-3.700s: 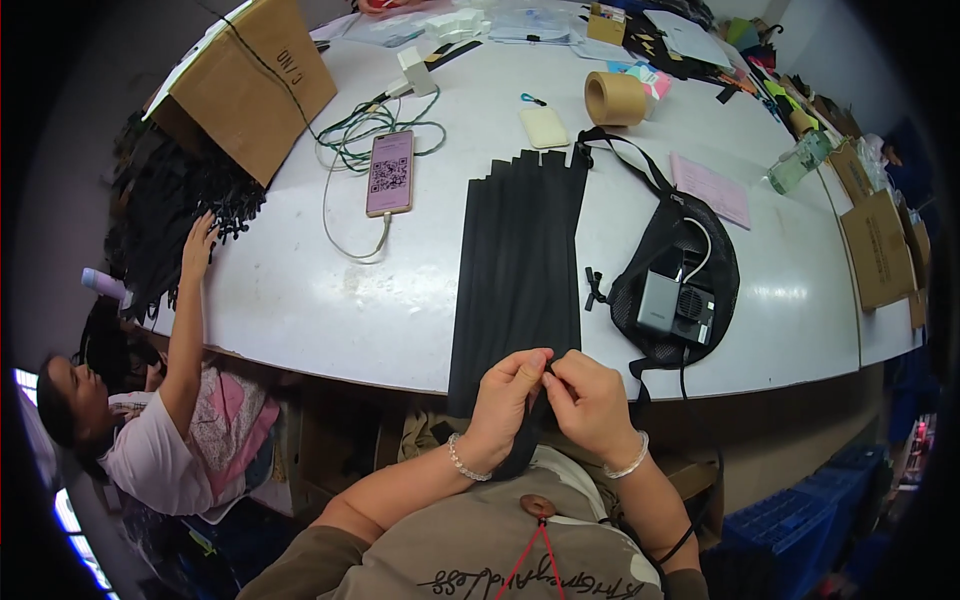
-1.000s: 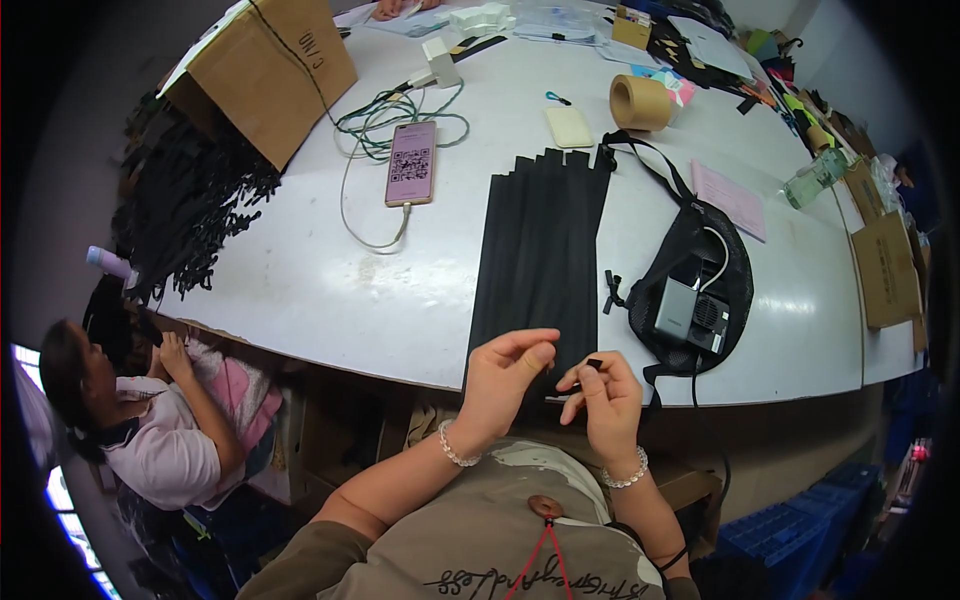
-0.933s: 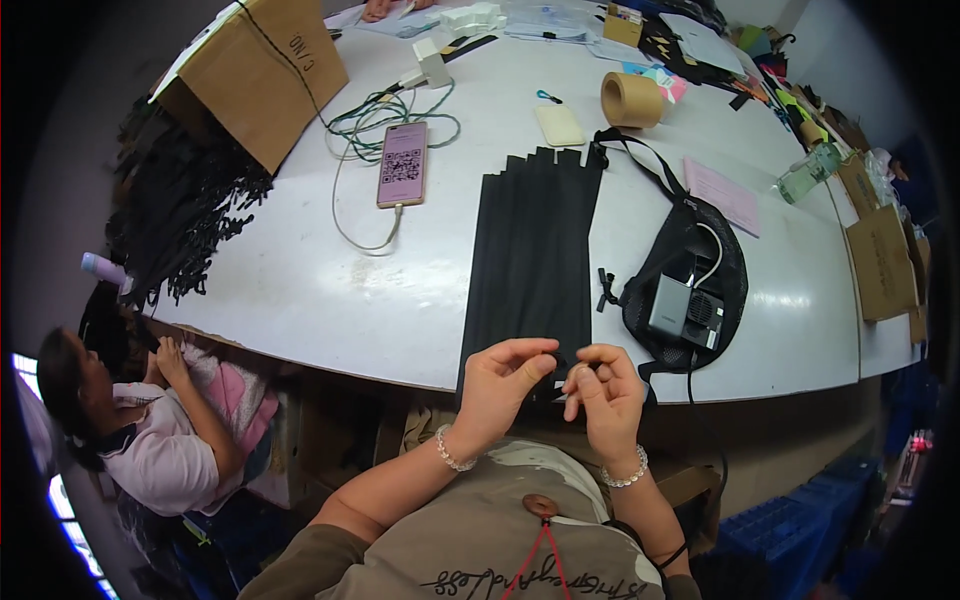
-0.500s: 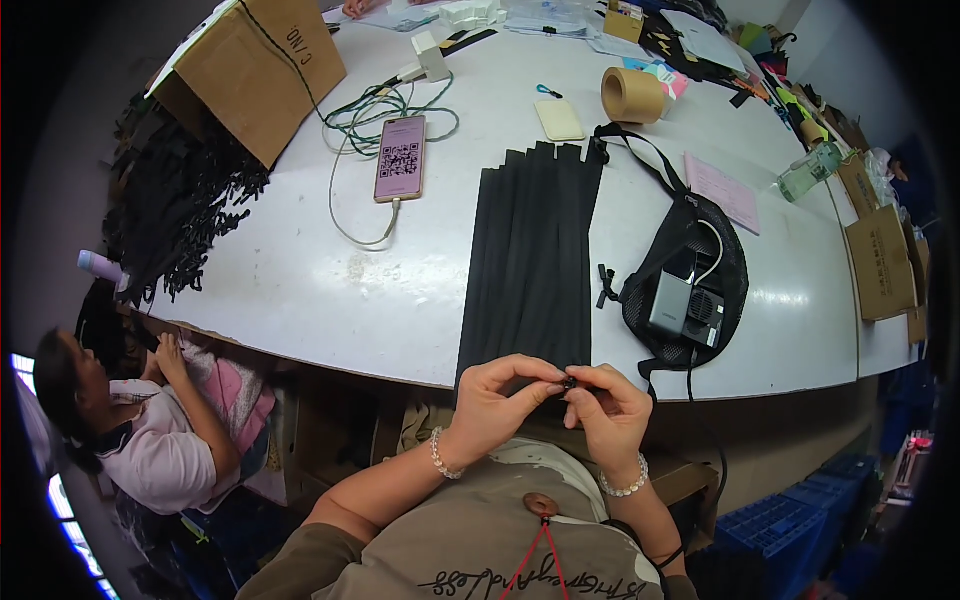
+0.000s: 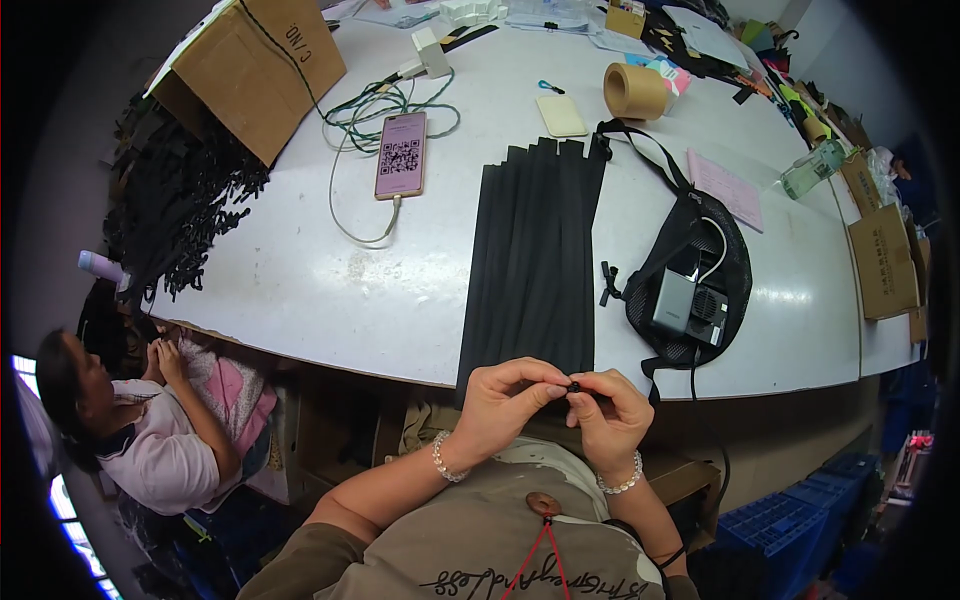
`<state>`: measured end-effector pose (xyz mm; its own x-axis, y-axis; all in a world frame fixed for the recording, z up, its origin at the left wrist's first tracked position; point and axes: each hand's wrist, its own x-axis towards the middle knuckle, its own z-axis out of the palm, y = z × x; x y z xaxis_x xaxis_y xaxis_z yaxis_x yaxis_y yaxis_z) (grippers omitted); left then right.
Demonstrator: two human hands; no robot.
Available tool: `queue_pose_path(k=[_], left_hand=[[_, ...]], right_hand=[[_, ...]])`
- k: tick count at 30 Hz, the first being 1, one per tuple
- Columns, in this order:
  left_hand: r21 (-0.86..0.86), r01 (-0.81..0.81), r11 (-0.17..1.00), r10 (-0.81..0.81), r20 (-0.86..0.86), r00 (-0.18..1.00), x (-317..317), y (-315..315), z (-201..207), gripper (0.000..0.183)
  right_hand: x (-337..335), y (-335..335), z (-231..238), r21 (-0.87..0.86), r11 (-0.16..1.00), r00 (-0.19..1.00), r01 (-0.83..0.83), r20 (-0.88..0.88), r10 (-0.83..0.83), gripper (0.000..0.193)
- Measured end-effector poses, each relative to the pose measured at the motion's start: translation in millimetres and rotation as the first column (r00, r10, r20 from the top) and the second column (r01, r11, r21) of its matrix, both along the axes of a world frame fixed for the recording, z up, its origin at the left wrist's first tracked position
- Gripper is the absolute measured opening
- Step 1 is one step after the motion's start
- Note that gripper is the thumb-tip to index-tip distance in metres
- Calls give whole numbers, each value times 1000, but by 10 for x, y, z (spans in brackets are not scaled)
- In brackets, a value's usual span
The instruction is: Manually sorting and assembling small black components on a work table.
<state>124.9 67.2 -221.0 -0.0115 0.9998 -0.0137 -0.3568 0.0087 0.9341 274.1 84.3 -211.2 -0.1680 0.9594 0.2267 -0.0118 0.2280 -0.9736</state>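
Just off the table's front edge, my left hand [image 5: 508, 402] and my right hand [image 5: 610, 415] meet at their fingertips. Both pinch a small black piece [image 5: 573, 387], mostly covered by the fingers, so its kind cannot be made out. Behind the hands, a row of long black fabric strips [image 5: 530, 260] lies flat side by side, its near ends reaching the table edge by my left hand. To the right of the strips lies a small black cord end [image 5: 609, 284], next to a black mesh bag [image 5: 735, 260] holding a grey power bank [image 5: 673, 301].
A phone [image 5: 401, 155] on a charging cable lies left on the white table [image 5: 290, 300]. Beyond are a cardboard box [image 5: 265, 75], a tape roll [image 5: 632, 92], a pink sheet [image 5: 725, 188] and a bottle [image 5: 812, 170]. Black cords [image 5: 185, 200] heap at left, near a seated person [image 5: 165, 430].
My hands stay pinched together on the small black piece, with only a slight shift of the fingers. The seated person's hands have moved a little closer together.
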Motion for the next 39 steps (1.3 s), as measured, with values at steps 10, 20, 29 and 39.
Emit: queue_pose_path(k=[10, 20, 29, 39], left_hand=[[-80, 25, 996, -21, 57, 998, 12, 25, 33, 9], [161, 63, 985, -7, -328, 945, -45, 105, -11, 16], [-173, 65, 983, -54, 64, 996, -62, 156, -78, 14], [-232, 89, 969, -66, 105, 992, -73, 169, 14, 14]], right_hand=[[-25, -50, -55, -141, 990, 995, 23, -89, -36, 14], [-17, -32, -17, -381, 925, 990, 9, -129, -62, 9], [-32, 54, 117, -490, 828, 788, -272, -607, -100, 14], [121, 64, -11, -614, 742, 919, -270, -395, 7, 11]])
